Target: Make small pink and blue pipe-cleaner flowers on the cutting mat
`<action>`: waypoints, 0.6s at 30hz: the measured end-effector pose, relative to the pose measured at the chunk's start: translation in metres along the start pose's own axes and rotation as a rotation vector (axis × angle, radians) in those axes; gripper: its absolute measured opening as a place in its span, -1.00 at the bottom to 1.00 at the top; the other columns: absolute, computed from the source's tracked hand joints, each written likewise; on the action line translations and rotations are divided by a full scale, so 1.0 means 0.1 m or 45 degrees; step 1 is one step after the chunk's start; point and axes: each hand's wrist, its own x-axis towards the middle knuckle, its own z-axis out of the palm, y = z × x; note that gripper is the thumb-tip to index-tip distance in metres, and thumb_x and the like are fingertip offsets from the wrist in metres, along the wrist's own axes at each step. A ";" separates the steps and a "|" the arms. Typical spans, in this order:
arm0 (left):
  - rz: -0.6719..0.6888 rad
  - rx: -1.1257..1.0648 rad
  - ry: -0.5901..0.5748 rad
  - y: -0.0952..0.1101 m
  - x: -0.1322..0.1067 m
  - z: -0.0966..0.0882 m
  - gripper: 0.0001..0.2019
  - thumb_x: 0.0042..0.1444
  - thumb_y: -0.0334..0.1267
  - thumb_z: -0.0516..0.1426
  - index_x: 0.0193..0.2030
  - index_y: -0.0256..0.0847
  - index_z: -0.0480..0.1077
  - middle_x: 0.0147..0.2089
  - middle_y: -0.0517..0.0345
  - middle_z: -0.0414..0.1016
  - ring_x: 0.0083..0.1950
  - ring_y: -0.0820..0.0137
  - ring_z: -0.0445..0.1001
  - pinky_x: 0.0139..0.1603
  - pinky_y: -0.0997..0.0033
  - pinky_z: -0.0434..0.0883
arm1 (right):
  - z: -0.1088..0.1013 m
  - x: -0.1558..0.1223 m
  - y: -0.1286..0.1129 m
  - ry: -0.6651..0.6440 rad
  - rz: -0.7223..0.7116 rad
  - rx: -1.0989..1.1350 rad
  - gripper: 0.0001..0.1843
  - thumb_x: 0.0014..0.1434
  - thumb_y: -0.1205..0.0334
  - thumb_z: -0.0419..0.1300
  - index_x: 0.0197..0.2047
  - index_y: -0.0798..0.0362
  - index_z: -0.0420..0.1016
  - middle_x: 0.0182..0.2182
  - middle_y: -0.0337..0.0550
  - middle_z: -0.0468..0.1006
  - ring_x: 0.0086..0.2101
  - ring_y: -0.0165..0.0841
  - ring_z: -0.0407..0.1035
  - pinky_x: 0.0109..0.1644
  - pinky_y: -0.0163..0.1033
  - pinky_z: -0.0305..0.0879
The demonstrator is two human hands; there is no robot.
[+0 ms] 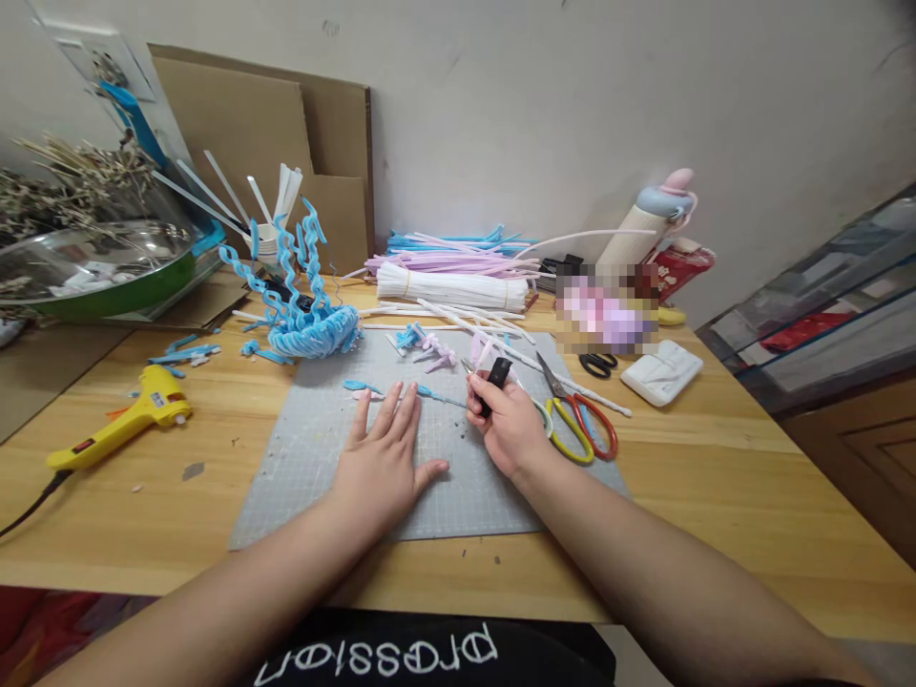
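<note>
My left hand lies flat on the grey cutting mat, its fingers spread. Just beyond its fingertips is a thin blue fuzzy piece with a grey stem. Closed around a small black tool with a metal tip is my right hand, held over the mat; the fingers hide much of the tool, so its exact kind is unclear. Scissors with one yellow and one red handle rest to the right of that hand. Small blue and lilac fuzzy pieces lie farther back on the mat.
A blue pipe-cleaner form with curly upright strands stands behind the mat. Left of it are a yellow glue gun and a green-sided bowl. Bundled white pipe cleaners lie at the back; a white case sits right.
</note>
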 end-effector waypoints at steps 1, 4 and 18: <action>-0.014 0.013 0.006 0.00 -0.05 0.01 -0.24 0.27 0.19 -0.16 0.38 -0.41 0.09 0.46 -0.19 -0.09 0.50 0.15 -0.20 0.43 -0.04 -0.42 | 0.00 0.00 0.00 -0.002 0.001 -0.005 -0.67 -0.16 0.19 0.42 -0.42 0.06 0.34 -0.57 -0.38 0.28 -0.58 -0.55 0.12 -0.58 -0.42 -0.05; -0.054 0.039 0.053 -0.06 -0.29 0.03 -0.22 0.29 0.15 -0.19 0.39 -0.53 0.02 0.44 -0.29 -0.06 0.49 0.16 -0.17 0.44 -0.02 -0.38 | -0.01 0.00 0.00 -0.007 0.004 -0.021 -0.67 -0.16 0.18 0.41 -0.42 0.06 0.34 -0.57 -0.37 0.27 -0.58 -0.55 0.12 -0.58 -0.42 -0.05; -0.175 0.065 0.207 -0.70 -0.79 -0.10 -0.45 0.31 0.02 -0.16 0.38 -0.09 0.08 0.44 -0.06 0.09 0.47 -0.02 -0.10 0.38 -0.27 -0.28 | -0.01 -0.05 0.03 -0.150 -0.027 -0.526 -0.81 -0.01 0.14 0.27 -0.40 0.02 0.36 -0.64 -0.39 0.22 -0.59 -0.47 0.06 -0.50 -0.32 -0.07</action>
